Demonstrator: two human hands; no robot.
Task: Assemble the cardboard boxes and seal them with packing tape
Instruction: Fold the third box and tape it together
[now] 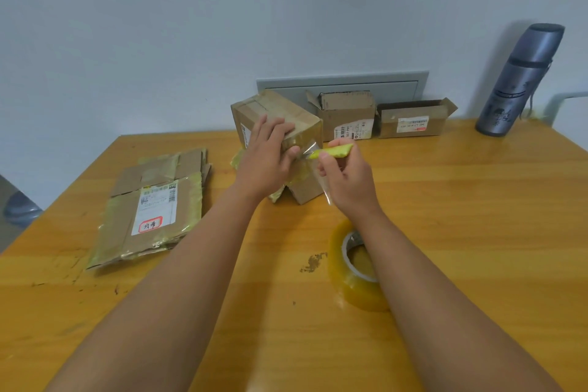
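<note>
Sealing is the step in hand: a brown cardboard box (280,124) stands tilted on one corner near the middle of the tabletop (461,216), and a strip of clear packing tape (318,175) runs from its near face down toward the person. The left hand (267,162) steadies the box, palm over the near face, its fingers (273,127) straight and spread across the upper edge, with the thumb pressing where the tape meets the cardboard. The right hand (346,181) has its fingers curled round a small yellow-green cutter (334,150), whose tip points left at the stretched tape just beside the left thumb. Whether a blade already touches the tape is too fine to tell.

The tape roll (353,267) lies on the tabletop nearer the person, partly under the right forearm. The next move, as I judge it, calls for a short cut across the taut strip close to the box, the left hand keeping the tape pressed down so the end does not lift, then smoothing the loose end flat.

Two more boxes (346,118) stand open-topped at the back by the wall, not yet sealed, and a stack of flattened boxes (152,207) lies to the left, so much of the task looks to remain.
</note>
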